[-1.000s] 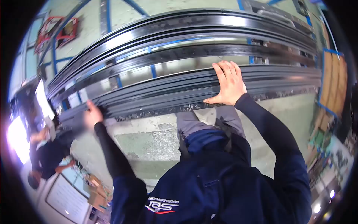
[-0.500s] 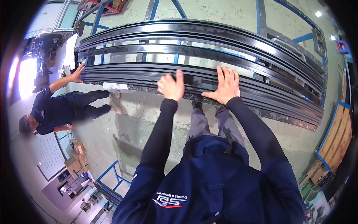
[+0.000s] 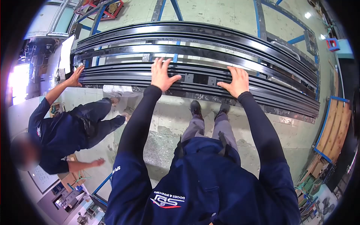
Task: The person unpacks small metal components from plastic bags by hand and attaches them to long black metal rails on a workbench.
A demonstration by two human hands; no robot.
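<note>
My left hand (image 3: 162, 76) rests on the nearest black ribbed profile (image 3: 123, 75), fingers spread across its top and thumb pointing right. On the same profile, further right, lies my right hand (image 3: 237, 82), also spread, its thumb toward the left. Between the two hands the profile shows a dark rectangular section (image 3: 200, 79) with small plates at its sides. Behind it run a narrower glossy black bar (image 3: 187, 50) and another ribbed profile (image 3: 210, 30). Neither hand is wrapped round anything.
A co-worker (image 3: 63, 138) stands at the left, one hand (image 3: 76, 76) on the near profile's left end. Blue and grey frame bars (image 3: 261, 18) stand behind the profiles. A slatted wooden panel (image 3: 333, 129) is at the right, a red crate (image 3: 112, 8) at the upper left.
My left hand has moved left along the profile and opened out. My right hand stays spread, slightly further right. The co-worker's free arm now reaches out lower down.
</note>
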